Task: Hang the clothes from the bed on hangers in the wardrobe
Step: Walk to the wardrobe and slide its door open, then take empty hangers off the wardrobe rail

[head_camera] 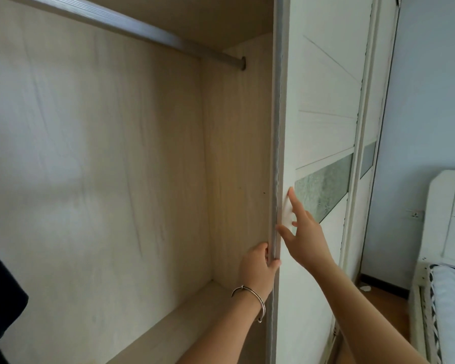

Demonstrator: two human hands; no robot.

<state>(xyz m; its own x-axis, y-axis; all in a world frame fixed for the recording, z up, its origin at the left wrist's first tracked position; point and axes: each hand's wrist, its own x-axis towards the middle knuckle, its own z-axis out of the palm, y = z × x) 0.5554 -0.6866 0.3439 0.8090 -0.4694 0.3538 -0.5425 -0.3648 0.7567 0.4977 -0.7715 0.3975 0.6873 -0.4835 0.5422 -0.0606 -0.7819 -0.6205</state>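
The wardrobe stands open in front of me, with pale wood walls (103, 166) and a metal hanging rail (132, 30) running across its top. No hangers or clothes show inside. A white sliding door (323, 106) with a green patterned strip sits at the right of the opening. My left hand (258, 269), a bangle on its wrist, grips the door's grey edge (276, 153). My right hand (304, 232) lies flat against the door's front, fingers straight. The bed (452, 311) shows at the far right, with a white headboard and pale blue sheet.
A wooden shelf (184, 321) forms the floor of the wardrobe compartment. A dark cloth (0, 311) hangs at the left edge of view. A second door panel (368, 153) lies behind the first. Orange floor and a wall socket (415, 214) show between wardrobe and bed.
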